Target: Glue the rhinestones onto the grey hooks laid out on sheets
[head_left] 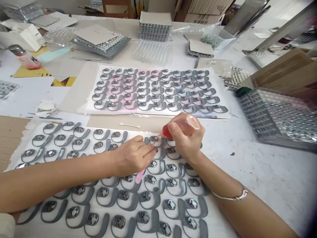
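Rows of grey hook-shaped pieces (123,198), each with a round metal disc, lie on a white sheet (29,145) in front of me. My right hand (184,135) grips a small red-tinted plastic squeeze bottle (177,128), its tip down among the pieces near a metal disc (154,138). My left hand (132,155) lies over the same rows, its fingertips close to that disc. A thin pink stick (140,175) runs from under those fingers, and its upper part is hidden. A silver bangle (232,196) circles my right wrist.
Beyond the hands lies a second sheet of the same grey pieces (158,91). A cotton swab (130,125) rests between the sheets. Stacked clear blister trays (155,28) stand at the back, a large filled tray (279,117) sits right, and cardboard (12,138) lies left.
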`<state>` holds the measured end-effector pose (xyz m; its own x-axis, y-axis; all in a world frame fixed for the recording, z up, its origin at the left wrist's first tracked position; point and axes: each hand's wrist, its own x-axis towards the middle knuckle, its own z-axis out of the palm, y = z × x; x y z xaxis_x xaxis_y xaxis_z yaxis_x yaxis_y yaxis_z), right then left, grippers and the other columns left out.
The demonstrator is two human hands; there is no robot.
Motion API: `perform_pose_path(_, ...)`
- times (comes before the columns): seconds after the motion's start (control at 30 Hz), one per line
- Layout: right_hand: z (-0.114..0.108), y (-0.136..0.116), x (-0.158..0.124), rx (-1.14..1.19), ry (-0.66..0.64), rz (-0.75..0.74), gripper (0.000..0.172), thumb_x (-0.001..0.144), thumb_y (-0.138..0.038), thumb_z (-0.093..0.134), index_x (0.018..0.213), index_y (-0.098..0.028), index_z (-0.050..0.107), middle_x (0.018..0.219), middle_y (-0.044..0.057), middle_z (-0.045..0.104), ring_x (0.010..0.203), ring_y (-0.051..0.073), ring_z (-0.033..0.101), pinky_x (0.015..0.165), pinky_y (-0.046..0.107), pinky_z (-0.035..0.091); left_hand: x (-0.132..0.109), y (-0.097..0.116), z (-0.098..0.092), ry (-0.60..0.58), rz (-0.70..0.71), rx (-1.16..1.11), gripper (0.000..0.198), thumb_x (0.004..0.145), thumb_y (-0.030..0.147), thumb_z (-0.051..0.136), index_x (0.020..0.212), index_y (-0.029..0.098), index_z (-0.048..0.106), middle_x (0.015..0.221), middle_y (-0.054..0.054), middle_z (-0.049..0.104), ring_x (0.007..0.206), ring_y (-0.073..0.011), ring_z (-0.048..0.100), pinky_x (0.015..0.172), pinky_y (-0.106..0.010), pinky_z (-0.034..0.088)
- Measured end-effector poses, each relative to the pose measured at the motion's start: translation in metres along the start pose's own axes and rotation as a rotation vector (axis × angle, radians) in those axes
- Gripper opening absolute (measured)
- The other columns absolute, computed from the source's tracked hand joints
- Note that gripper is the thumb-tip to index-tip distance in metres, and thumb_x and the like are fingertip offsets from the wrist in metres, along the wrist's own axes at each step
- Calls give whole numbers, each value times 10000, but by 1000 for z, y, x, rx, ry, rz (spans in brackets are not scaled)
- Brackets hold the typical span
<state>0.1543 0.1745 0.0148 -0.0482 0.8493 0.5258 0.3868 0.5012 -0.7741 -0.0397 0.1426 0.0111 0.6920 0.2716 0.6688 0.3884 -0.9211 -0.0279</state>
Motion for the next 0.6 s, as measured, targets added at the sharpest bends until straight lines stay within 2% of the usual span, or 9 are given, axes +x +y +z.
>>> perform_pose_path(0.17, 0, -2, 0, -31, -58, -58, 346, 898, -359, 605, 581, -227, 565, 576, 8, 604, 614, 173, 553, 631, 347, 446, 0, 3, 2, -48, 55, 67, 209, 905, 0, 514, 776, 65, 664, 703, -116, 700, 556, -144, 581, 520, -281, 442)
perform_pose_path(0.6, 3, -5, 0, -89, -69, -61, 342, 898, -324, 606, 571, -239, 552, 573, 10, 626, 594, 176, 551, 642, 383, 451, -3, 5, 4, -49, 21, 109, 193, 901, 35, 543, 755, 83, 658, 726, -115, 700, 557, -140, 541, 540, -297, 420)
